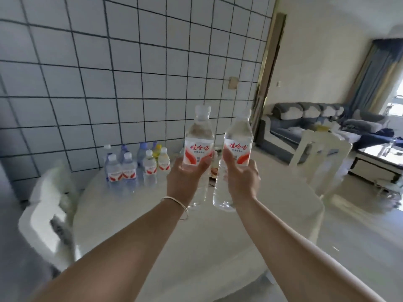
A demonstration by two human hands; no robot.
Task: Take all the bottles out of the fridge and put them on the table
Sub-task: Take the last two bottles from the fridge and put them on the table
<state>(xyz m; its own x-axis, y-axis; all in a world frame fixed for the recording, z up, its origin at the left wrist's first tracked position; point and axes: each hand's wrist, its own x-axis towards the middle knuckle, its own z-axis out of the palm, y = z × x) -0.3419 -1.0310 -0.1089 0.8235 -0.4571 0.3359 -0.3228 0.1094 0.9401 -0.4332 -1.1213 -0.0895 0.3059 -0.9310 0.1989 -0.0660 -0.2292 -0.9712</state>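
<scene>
Bottles (139,165) stand grouped at the table's (196,247) far left by the tiled wall. Our left hand (185,179) grips one bottle (198,147), our right hand (239,182) another (236,153), both upright above the table. We judge we're mid-delivery: next, lower both onto bare tabletop beside the group, then let go.

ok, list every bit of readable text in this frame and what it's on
"娃哈哈": red brand on the label of the bottle in the left hand.
"娃哈哈": same brand on the bottle in the right hand.
Small print under both brands: too blurred to read.
Labels on the bottles standing on the table: too small to read.
</scene>
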